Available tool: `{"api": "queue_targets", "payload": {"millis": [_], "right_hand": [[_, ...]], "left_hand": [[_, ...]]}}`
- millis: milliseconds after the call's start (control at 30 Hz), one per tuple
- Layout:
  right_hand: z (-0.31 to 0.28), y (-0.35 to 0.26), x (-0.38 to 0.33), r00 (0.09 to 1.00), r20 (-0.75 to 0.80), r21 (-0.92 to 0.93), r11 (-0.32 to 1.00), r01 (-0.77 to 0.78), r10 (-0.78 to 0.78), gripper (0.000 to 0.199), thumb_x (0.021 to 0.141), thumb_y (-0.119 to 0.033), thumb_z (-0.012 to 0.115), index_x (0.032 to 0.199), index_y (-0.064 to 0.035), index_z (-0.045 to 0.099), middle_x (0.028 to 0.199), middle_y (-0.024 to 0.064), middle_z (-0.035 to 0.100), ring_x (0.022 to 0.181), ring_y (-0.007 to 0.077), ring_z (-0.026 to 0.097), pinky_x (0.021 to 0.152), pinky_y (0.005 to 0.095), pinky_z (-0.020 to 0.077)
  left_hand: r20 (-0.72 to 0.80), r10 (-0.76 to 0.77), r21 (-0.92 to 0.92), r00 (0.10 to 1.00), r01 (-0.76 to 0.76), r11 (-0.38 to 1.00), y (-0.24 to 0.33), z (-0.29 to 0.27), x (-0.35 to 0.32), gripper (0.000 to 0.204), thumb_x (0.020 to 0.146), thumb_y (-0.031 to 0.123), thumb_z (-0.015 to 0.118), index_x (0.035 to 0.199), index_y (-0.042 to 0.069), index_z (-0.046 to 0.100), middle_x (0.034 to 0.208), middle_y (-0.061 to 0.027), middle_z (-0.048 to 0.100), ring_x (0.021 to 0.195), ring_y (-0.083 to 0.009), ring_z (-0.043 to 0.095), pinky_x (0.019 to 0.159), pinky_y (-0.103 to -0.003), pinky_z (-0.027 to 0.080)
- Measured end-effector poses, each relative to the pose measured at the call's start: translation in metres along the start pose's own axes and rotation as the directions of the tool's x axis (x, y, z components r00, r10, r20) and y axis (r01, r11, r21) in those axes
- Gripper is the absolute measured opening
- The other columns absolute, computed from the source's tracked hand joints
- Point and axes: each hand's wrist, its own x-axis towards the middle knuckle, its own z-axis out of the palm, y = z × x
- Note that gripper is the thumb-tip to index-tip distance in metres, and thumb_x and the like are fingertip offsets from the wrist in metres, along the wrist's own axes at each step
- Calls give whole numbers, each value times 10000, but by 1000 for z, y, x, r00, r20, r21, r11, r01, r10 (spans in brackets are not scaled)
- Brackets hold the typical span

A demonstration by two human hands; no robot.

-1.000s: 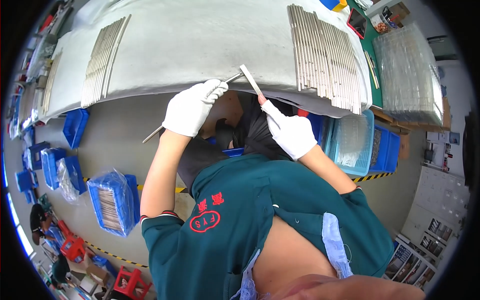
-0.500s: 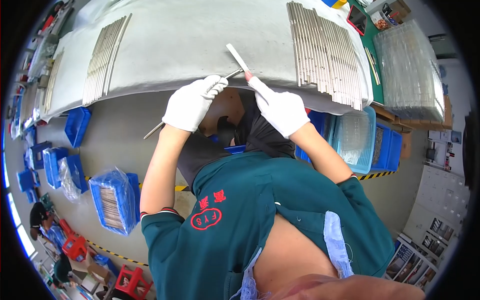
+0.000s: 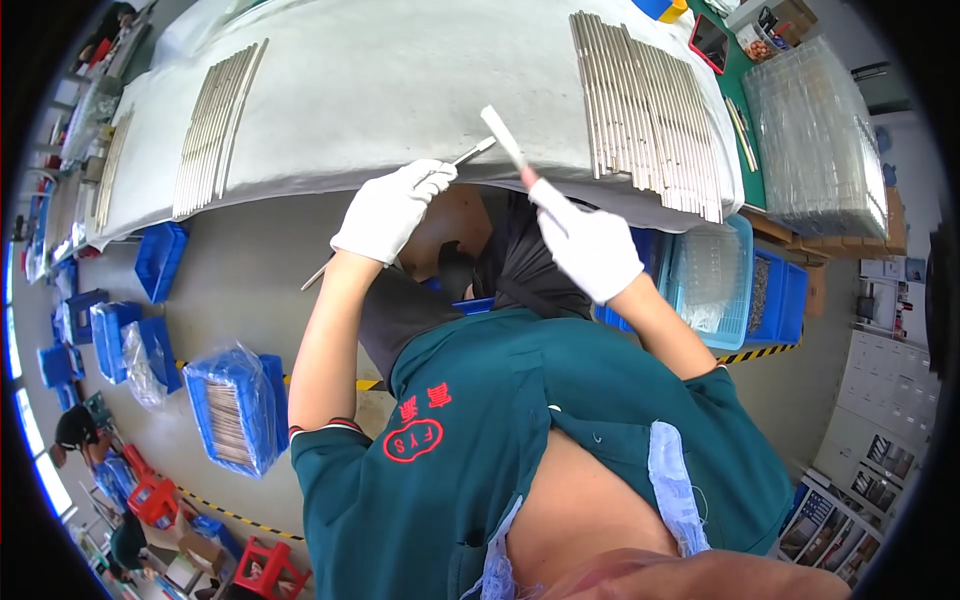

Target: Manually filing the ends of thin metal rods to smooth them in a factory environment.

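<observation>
My left hand (image 3: 388, 212), in a white glove, is closed round a thin metal rod (image 3: 472, 153). One end of the rod sticks out past my fingers over the table's near edge; its other end shows below my wrist. My right hand (image 3: 592, 248), also gloved, grips a flat white stick (image 3: 504, 138) with a pinkish part close to the fingers. The stick slants up and left, its side very near the rod's tip; whether they touch I cannot tell. A row of metal rods (image 3: 645, 115) lies to the right on the white-covered table (image 3: 400, 90).
A smaller row of rods (image 3: 217, 125) lies on the table's left. Stacked clear plastic trays (image 3: 815, 140) stand at the far right, near a red-edged tablet (image 3: 709, 43). Blue bins (image 3: 775, 298) sit below at right; a bagged blue crate of rods (image 3: 230, 410) is on the floor at left.
My right hand has moved right and slightly down with the white stick. My left hand has shifted slightly, still holding the rod; less of the rod's lower end shows.
</observation>
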Motion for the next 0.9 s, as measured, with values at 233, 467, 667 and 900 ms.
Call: {"api": "queue_targets", "payload": {"millis": [233, 467, 667, 900], "right_hand": [[23, -6, 28, 995, -85, -6, 998, 57, -57, 535, 830, -166, 523, 1343, -246, 396, 481, 57, 493, 360, 219, 477, 359, 334, 384], [6, -6, 2, 992, 121, -94, 994, 46, -34, 524, 802, -115, 544, 1312, -199, 453, 514, 40, 511, 356, 167, 474, 354, 302, 378], [26, -5, 15, 993, -19, -103, 988, 114, -117, 478, 818, -118, 534, 1289, -172, 476, 562, 44, 542, 355, 174, 474, 361, 315, 389], [23, 2, 20, 989, -61, -129, 983, 127, -136, 472, 787, -94, 556, 1255, -107, 498, 1019, 9, 608, 370, 180, 484, 357, 311, 391]], "left_hand": [[41, -3, -58, 999, 5, 998, 4, -5, 3, 237, 875, 195, 486, 1039, 82, 615, 978, -78, 631, 819, -226, 600, 753, -290, 466], [105, -57, -204, 993, 77, 976, 1, -8, 3, 251, 870, 205, 499, 1051, 78, 617, 873, -68, 630, 595, -148, 511, 646, -267, 455], [104, -73, -196, 992, 92, 976, 6, -11, 5, 245, 878, 224, 518, 1029, 66, 628, 750, -35, 577, 570, -108, 456, 588, -249, 409], [144, -77, -202, 987, 105, 974, 10, -13, 3, 276, 874, 210, 480, 1073, 76, 617, 922, -49, 634, 603, -142, 511, 656, -256, 456]]}}
